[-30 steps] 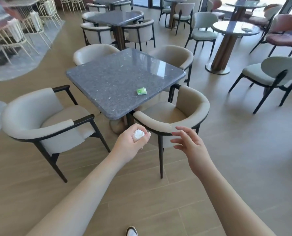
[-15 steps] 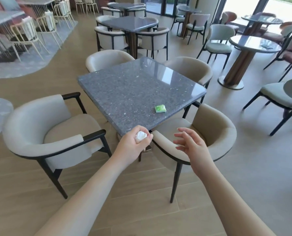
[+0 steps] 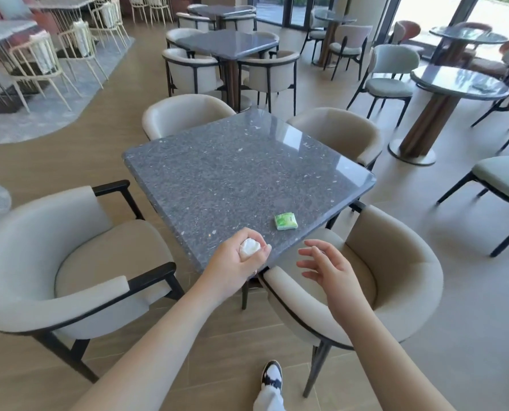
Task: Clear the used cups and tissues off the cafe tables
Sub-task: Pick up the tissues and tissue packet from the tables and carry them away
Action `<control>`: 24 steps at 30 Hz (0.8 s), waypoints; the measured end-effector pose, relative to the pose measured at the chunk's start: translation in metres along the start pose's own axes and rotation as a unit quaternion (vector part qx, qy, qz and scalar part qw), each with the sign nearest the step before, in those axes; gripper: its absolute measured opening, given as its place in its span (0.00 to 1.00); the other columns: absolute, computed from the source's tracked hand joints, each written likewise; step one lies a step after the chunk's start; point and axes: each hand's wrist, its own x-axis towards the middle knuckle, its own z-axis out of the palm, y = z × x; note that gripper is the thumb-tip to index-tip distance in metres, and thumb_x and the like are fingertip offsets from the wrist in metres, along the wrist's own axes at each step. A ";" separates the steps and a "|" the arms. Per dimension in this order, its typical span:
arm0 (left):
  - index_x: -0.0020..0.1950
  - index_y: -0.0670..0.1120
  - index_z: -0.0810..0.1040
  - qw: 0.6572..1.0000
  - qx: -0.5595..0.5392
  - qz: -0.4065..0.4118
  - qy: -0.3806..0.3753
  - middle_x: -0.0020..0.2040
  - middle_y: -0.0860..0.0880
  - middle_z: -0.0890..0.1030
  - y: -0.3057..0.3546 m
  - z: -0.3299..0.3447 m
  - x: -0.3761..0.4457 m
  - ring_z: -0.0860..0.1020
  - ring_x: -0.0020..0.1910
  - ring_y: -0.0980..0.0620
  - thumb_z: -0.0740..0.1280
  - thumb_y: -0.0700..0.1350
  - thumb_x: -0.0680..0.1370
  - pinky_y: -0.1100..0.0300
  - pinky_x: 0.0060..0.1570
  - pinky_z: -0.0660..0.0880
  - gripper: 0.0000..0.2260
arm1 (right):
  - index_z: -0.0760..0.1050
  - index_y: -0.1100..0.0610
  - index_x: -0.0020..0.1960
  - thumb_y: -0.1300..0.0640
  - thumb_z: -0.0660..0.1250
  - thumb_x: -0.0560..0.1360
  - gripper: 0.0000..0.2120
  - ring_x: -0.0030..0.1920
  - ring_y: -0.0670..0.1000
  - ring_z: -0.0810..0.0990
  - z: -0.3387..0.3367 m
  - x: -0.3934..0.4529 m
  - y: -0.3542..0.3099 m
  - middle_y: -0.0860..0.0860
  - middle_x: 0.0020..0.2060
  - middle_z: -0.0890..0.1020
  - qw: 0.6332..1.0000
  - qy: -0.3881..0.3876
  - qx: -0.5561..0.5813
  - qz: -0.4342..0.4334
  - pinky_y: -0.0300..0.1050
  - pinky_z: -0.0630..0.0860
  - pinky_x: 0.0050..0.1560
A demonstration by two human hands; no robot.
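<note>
Head view is showing the left hand [image 3: 235, 262] gripping a crumpled white tissue [image 3: 249, 247], fingers curling tightly round it, just over the near corner of the grey speckled surface [image 3: 235, 173]. Beside that corner the right hand [image 3: 327, 268] is hovering with fingers loosely spread, holding nothing, above a beige chair [image 3: 395, 280]. A small green packet [image 3: 285, 221] is lying on the surface near its near-right edge, apart from both hands.
</note>
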 end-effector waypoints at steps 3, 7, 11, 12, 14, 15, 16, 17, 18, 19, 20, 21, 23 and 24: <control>0.47 0.53 0.76 1.000 0.025 -0.008 0.005 0.33 0.42 0.72 -0.006 0.001 0.050 0.61 0.22 0.58 0.69 0.51 0.81 0.65 0.24 0.59 0.06 | 0.81 0.53 0.56 0.58 0.61 0.83 0.10 0.45 0.50 0.84 0.000 0.051 0.003 0.51 0.48 0.86 1.000 0.003 0.009 0.009 0.44 0.79 0.47; 0.46 0.54 0.76 1.000 0.022 -0.009 0.014 0.33 0.42 0.72 -0.001 0.003 0.118 0.62 0.24 0.55 0.70 0.55 0.79 0.61 0.27 0.59 0.07 | 0.80 0.53 0.56 0.59 0.62 0.83 0.09 0.44 0.49 0.84 0.001 0.117 -0.004 0.49 0.46 0.86 1.000 -0.004 0.008 0.022 0.44 0.78 0.46; 0.45 0.57 0.76 0.999 0.037 -0.010 0.033 0.31 0.44 0.73 0.002 0.005 0.170 0.68 0.29 0.51 0.68 0.62 0.73 0.56 0.31 0.64 0.11 | 0.80 0.52 0.54 0.58 0.63 0.83 0.08 0.43 0.49 0.84 0.001 0.171 -0.009 0.49 0.44 0.86 0.999 -0.012 -0.007 0.038 0.43 0.78 0.45; 0.45 0.57 0.76 0.998 0.044 -0.016 0.037 0.31 0.45 0.74 0.000 0.004 0.180 0.69 0.29 0.51 0.68 0.62 0.73 0.56 0.31 0.65 0.10 | 0.80 0.52 0.54 0.58 0.63 0.83 0.08 0.43 0.49 0.84 0.001 0.181 -0.008 0.50 0.45 0.86 0.999 -0.015 -0.011 0.042 0.42 0.78 0.44; 0.45 0.57 0.76 0.998 0.040 -0.028 0.042 0.30 0.47 0.74 -0.006 0.002 0.197 0.70 0.29 0.51 0.68 0.61 0.74 0.57 0.32 0.66 0.10 | 0.80 0.52 0.54 0.58 0.62 0.83 0.08 0.43 0.49 0.84 0.001 0.202 -0.003 0.51 0.45 0.85 0.998 -0.020 -0.019 0.050 0.40 0.78 0.43; 0.45 0.56 0.76 0.998 0.030 -0.033 0.043 0.31 0.47 0.74 -0.009 0.001 0.204 0.70 0.30 0.51 0.69 0.62 0.73 0.57 0.32 0.66 0.10 | 0.80 0.52 0.54 0.58 0.62 0.83 0.08 0.43 0.49 0.84 0.002 0.213 0.001 0.51 0.46 0.85 0.998 -0.019 -0.024 0.054 0.39 0.78 0.42; 0.45 0.56 0.77 0.998 0.022 -0.039 0.043 0.31 0.47 0.74 -0.013 -0.001 0.209 0.70 0.30 0.51 0.69 0.61 0.74 0.57 0.32 0.66 0.10 | 0.80 0.52 0.54 0.58 0.62 0.83 0.08 0.42 0.49 0.84 0.002 0.223 0.005 0.51 0.46 0.85 0.998 -0.017 -0.031 0.059 0.38 0.78 0.41; 0.45 0.55 0.77 0.998 0.017 -0.043 0.044 0.31 0.47 0.73 -0.018 -0.003 0.214 0.69 0.30 0.51 0.70 0.60 0.75 0.57 0.32 0.66 0.10 | 0.80 0.52 0.54 0.59 0.62 0.83 0.08 0.42 0.49 0.84 0.004 0.234 0.010 0.51 0.46 0.85 0.997 -0.012 -0.041 0.067 0.38 0.79 0.41; 0.44 0.55 0.77 0.998 0.016 -0.045 0.044 0.32 0.47 0.73 -0.023 -0.005 0.218 0.68 0.29 0.52 0.71 0.57 0.76 0.59 0.31 0.66 0.08 | 0.80 0.52 0.53 0.59 0.62 0.83 0.08 0.43 0.49 0.84 0.006 0.244 0.017 0.52 0.47 0.84 0.996 -0.005 -0.053 0.075 0.40 0.79 0.41; 0.44 0.55 0.77 0.998 0.020 -0.047 0.045 0.32 0.47 0.74 -0.028 -0.006 0.221 0.69 0.29 0.53 0.72 0.54 0.78 0.61 0.31 0.66 0.07 | 0.79 0.51 0.53 0.59 0.63 0.82 0.07 0.43 0.49 0.84 0.009 0.254 0.025 0.52 0.48 0.84 0.994 0.008 -0.068 0.086 0.42 0.79 0.43; 0.44 0.54 0.77 0.997 0.028 -0.051 0.047 0.31 0.47 0.74 -0.034 -0.007 0.223 0.69 0.29 0.53 0.72 0.51 0.79 0.62 0.30 0.66 0.06 | 0.79 0.51 0.53 0.59 0.63 0.82 0.07 0.45 0.50 0.83 0.012 0.262 0.036 0.53 0.50 0.84 0.991 0.028 -0.096 0.093 0.45 0.78 0.45; 0.44 0.53 0.77 0.997 0.034 -0.057 0.048 0.31 0.47 0.74 -0.040 -0.008 0.225 0.70 0.30 0.53 0.72 0.50 0.80 0.63 0.31 0.66 0.06 | 0.79 0.51 0.55 0.58 0.63 0.81 0.07 0.48 0.51 0.83 0.013 0.270 0.049 0.54 0.52 0.83 0.984 0.048 -0.141 0.097 0.47 0.77 0.47; 0.45 0.52 0.78 0.996 0.040 -0.067 0.040 0.32 0.44 0.74 -0.049 -0.010 0.228 0.71 0.30 0.54 0.72 0.49 0.80 0.63 0.31 0.66 0.06 | 0.76 0.52 0.63 0.56 0.63 0.81 0.12 0.53 0.53 0.80 0.015 0.285 0.077 0.55 0.59 0.80 0.961 0.061 -0.248 0.109 0.48 0.74 0.53; 0.45 0.52 0.78 0.996 0.045 -0.074 0.031 0.32 0.43 0.74 -0.052 -0.012 0.229 0.70 0.28 0.55 0.72 0.50 0.80 0.64 0.30 0.65 0.06 | 0.74 0.53 0.68 0.55 0.63 0.81 0.15 0.56 0.54 0.79 0.014 0.291 0.089 0.55 0.63 0.77 0.947 0.062 -0.290 0.122 0.48 0.74 0.56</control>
